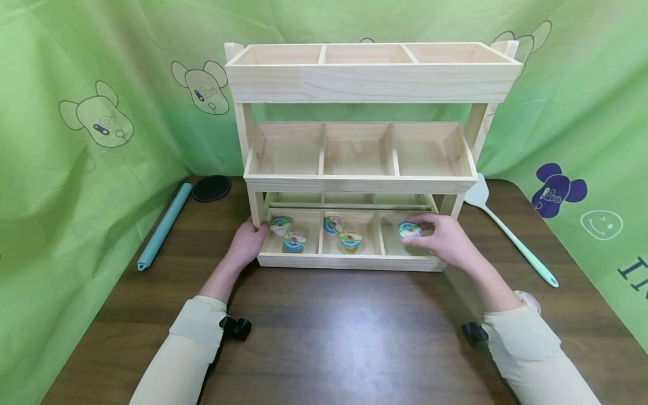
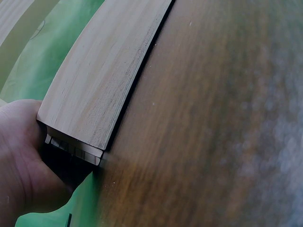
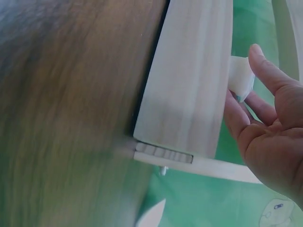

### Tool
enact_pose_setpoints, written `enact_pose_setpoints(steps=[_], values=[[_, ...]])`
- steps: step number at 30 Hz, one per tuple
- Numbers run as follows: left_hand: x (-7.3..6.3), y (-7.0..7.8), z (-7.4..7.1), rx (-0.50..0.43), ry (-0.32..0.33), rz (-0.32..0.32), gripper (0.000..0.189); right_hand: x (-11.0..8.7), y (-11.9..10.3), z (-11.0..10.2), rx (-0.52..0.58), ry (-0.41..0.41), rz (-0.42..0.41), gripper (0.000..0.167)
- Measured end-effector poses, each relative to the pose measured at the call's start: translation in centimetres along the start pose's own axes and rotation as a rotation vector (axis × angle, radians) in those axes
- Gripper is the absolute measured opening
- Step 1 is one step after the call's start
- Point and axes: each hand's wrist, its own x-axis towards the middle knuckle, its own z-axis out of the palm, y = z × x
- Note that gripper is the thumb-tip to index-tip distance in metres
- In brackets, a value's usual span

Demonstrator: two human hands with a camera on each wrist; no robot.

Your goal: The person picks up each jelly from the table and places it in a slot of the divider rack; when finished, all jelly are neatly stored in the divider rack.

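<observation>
A three-tier wooden rack (image 1: 374,84) stands on the table, each tier split into three compartments. My right hand (image 1: 445,239) pinches a jelly cup (image 1: 409,229) with a blue and white lid in the bottom tier's right compartment. In the right wrist view, the pale cup (image 3: 240,78) sits between thumb and fingers, just above the front board (image 3: 189,85). My left hand (image 1: 248,243) grips the left end of the bottom tier; the left wrist view shows that hand (image 2: 28,161) around the board's end. Two jelly cups (image 1: 294,242) lie in the left compartment, two more (image 1: 350,240) in the middle one.
A teal rolled stick (image 1: 164,228) and a black disc (image 1: 211,188) lie left of the rack. To the right lies a pale green spatula (image 1: 521,247). A pinkish round object (image 1: 529,302) is partly hidden behind the right forearm. Green cloth (image 1: 101,185) hangs around the table.
</observation>
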Motion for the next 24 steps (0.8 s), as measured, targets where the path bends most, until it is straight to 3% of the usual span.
enact_pose_setpoints(steps=[24], values=[[0.1,-0.1,0.0,0.018,0.015,0.026,0.053,2.8,0.0,2.8,0.023,-0.061,0.019,0.051]])
